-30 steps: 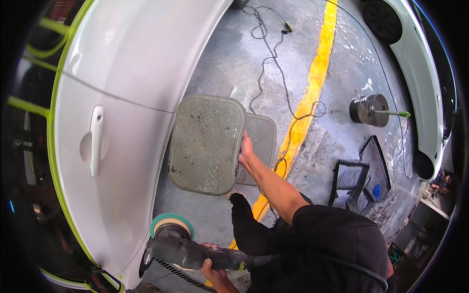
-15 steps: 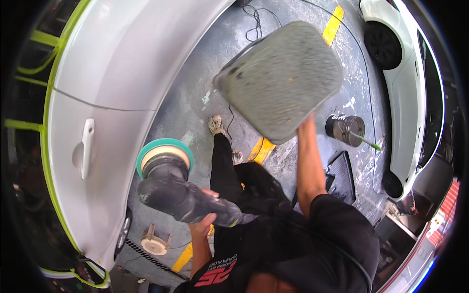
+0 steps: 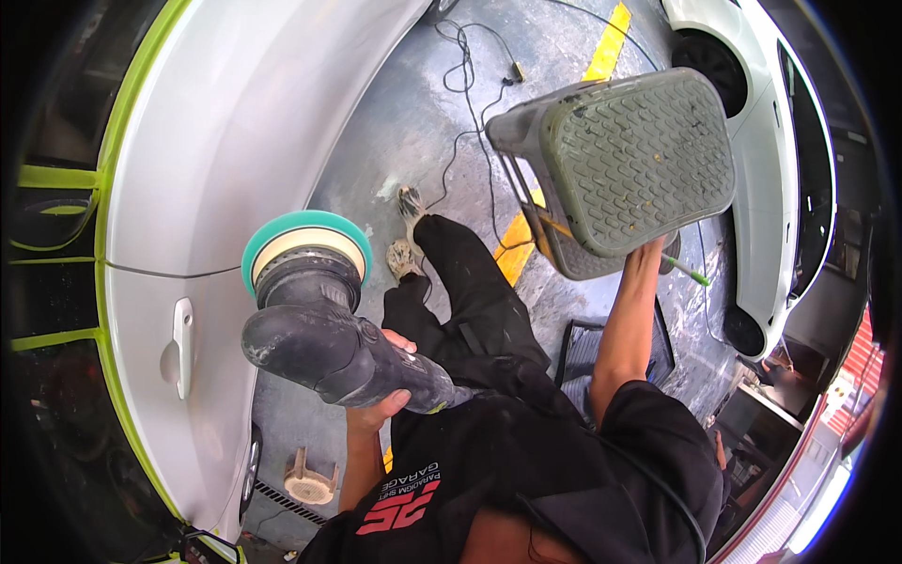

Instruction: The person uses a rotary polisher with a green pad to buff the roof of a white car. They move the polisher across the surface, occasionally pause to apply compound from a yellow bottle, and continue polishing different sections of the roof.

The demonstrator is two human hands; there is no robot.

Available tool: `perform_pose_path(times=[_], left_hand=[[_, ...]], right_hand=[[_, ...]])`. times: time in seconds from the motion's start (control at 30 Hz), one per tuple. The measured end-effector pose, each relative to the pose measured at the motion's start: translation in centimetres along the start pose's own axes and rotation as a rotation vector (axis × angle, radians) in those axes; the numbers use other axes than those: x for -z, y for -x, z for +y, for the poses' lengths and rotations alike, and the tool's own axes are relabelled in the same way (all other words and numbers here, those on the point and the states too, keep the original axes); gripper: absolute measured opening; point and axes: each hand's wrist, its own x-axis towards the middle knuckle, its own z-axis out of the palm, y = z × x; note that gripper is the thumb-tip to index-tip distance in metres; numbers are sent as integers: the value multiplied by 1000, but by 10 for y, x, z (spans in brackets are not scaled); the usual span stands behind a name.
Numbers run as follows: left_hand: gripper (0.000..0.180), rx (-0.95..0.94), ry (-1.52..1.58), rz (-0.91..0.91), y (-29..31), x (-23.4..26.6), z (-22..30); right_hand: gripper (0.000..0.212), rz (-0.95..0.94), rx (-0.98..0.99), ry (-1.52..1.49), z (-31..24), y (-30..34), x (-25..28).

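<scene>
My left hand [image 3: 381, 411] is wrapped round the body of a dusty dark grey power polisher [image 3: 315, 352]. Its round teal-and-cream pad [image 3: 310, 226] points away from me, close beside the silver-white car's door [image 3: 225, 329] but seemingly apart from it. On the right, my right hand [image 3: 646, 256] holds up a grey step stool [image 3: 644, 155] by its near edge; the stool's textured top faces up and its legs hang to the left. My right fingers are hidden behind the stool. A cable runs from the polisher's rear end past my black shirt.
Green masking tape [image 3: 105, 282] lines the car's windows. Cables [image 3: 465, 66] lie on the grey floor ahead. A small round stool [image 3: 308, 484] stands at lower left. Another white car [image 3: 775, 188] is parked on the right, near a black tray-like object [image 3: 583, 352] and a green-tipped stick [image 3: 695, 273].
The step stool has swung right and turned, so its legs now show. The polisher has shifted slightly up and left. My feet have stepped, and the bucket is now mostly hidden behind the stool.
</scene>
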Motion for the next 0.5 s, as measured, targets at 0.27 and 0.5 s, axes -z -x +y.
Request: perform_pose_path(times=[0.27, 0.5], left_hand=[[69, -27, 34, -10, -15, -10, -4], [65, 37, 26, 180, -3, -17, -26]], right_hand=[[68, 141, -8, 160, 29, -50, -3], [64, 203, -139, 144, 163, -92, 29]])
